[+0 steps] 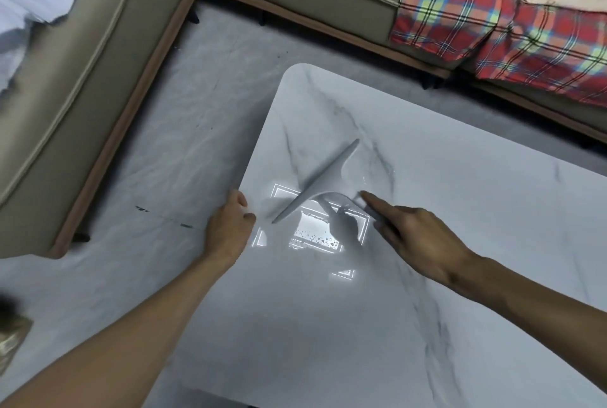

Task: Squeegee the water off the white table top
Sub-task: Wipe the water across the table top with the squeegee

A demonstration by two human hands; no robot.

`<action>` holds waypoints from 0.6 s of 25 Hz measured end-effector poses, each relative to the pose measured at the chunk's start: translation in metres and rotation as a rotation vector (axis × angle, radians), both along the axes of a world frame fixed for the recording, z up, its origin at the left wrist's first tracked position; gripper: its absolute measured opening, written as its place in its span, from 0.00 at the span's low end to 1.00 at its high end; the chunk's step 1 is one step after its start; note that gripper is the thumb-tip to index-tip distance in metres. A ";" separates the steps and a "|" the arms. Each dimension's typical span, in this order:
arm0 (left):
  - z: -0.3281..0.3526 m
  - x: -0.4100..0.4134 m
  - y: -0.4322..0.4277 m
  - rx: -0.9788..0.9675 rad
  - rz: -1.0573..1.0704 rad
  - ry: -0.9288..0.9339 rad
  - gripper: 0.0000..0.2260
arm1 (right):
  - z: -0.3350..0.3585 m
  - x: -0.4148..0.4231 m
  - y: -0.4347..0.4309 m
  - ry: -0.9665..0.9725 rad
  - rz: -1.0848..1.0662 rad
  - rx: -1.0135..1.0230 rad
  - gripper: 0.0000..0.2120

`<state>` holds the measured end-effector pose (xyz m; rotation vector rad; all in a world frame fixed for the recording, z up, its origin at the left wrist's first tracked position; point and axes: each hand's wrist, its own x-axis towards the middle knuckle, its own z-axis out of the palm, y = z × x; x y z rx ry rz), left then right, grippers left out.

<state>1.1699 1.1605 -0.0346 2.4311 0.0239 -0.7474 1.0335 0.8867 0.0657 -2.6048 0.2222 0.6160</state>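
In the head view the left hand [230, 227] curls over the edge of the white table top [427, 325], likely steadying it, while the right hand [417, 233] reaches straight-fingered to the handle of the squeegee [315, 182], its grip unclear, with the blade set diagonally beside the water droplets [315, 238].

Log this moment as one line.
left hand: on table top edge | right hand: straight fingers touch squeegee grip | squeegee: blade on table top, diagonal | water: droplets near blade

Even, soft indoor light is seen. A ceiling lamp's bright rectangular glare [312, 230] is mirrored on the glossy surface [460, 210]. Soft shadows are cast beneath the hands. Slight blur and bent edges are noted throughout.
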 end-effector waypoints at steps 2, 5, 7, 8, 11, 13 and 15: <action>0.003 0.000 0.021 -0.090 0.221 -0.127 0.07 | -0.016 0.029 0.033 -0.035 0.124 0.052 0.23; 0.004 0.000 0.051 -0.063 0.313 -0.192 0.07 | -0.039 0.052 0.084 -0.004 0.373 0.018 0.23; 0.002 -0.004 0.065 -0.035 0.295 -0.192 0.07 | -0.050 0.050 0.100 0.030 0.463 -0.024 0.23; 0.000 -0.007 0.069 -0.027 0.281 -0.186 0.06 | -0.054 0.045 0.098 0.044 0.462 -0.030 0.23; -0.007 -0.021 0.061 -0.001 0.187 -0.113 0.05 | -0.050 0.019 0.063 0.037 0.354 -0.013 0.24; -0.011 -0.034 0.046 0.003 0.121 0.039 0.10 | -0.041 -0.011 0.024 0.045 0.256 -0.042 0.24; -0.011 -0.043 0.033 0.040 0.080 0.140 0.11 | -0.029 -0.045 -0.014 0.089 0.184 -0.147 0.23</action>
